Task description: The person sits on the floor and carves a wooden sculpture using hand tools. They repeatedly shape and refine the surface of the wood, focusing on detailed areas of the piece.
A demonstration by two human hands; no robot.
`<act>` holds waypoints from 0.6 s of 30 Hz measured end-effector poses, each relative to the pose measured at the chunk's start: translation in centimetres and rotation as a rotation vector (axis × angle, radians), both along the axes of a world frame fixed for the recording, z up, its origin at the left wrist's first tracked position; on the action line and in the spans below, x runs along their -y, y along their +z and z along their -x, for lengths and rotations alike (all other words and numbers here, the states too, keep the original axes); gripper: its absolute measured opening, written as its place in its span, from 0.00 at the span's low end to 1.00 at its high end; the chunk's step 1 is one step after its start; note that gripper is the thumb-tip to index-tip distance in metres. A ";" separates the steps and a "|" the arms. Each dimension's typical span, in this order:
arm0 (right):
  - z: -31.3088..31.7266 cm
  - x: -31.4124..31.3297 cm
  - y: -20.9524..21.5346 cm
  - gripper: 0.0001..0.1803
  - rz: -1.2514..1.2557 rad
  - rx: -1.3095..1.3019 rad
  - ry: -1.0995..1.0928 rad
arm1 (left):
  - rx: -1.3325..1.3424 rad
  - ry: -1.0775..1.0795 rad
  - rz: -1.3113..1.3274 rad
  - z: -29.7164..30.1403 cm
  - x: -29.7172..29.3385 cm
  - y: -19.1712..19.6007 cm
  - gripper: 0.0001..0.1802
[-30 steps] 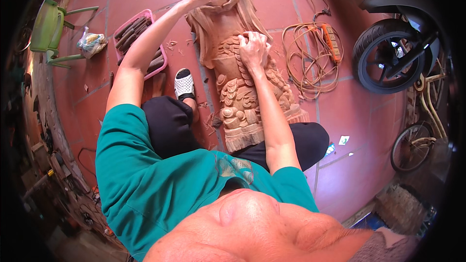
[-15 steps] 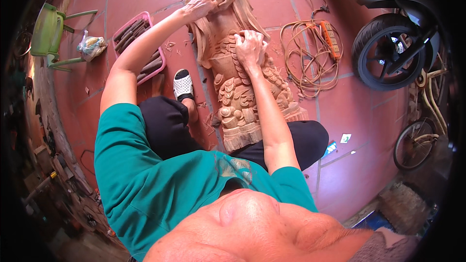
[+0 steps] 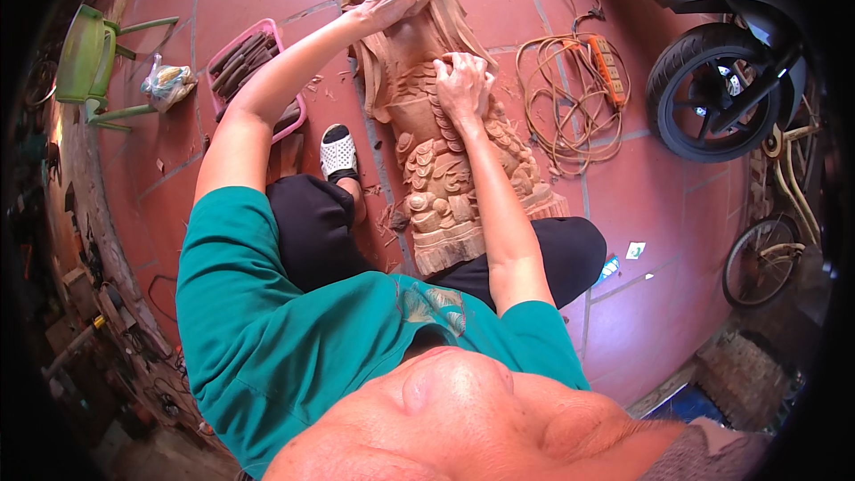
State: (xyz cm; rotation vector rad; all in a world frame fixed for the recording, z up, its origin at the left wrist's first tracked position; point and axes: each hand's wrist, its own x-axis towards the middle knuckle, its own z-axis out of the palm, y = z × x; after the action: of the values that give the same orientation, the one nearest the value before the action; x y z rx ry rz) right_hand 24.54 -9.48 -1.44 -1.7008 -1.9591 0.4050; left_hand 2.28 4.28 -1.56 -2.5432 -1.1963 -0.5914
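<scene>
Red tiles [image 3: 650,196]; fingers [image 3: 474,63] touch wooden statue [image 3: 436,183].

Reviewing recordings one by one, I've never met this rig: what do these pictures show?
No machine here: a bare-handed person, filmed by the left of two fisheye cameras on their head, looking down, so straight edges bend. A carved wooden statue lies face up on the red tiled floor. The left hand is at its chest, the right hand on its middle; whether either grips something small is hidden. Nearby: a pink basket of brown rods and an orange power strip.
</scene>
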 end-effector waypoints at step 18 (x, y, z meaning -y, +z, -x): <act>0.0 -0.1 -0.4 0.15 -0.011 -0.023 -0.002 | -0.087 0.121 0.195 1.5 -0.2 1.2 0.06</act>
State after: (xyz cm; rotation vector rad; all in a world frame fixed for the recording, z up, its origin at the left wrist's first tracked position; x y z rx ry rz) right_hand 24.58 -9.36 -1.81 -1.6838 -1.9400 0.4109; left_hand 0.80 4.45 -0.38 -2.5986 -1.4261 -0.3481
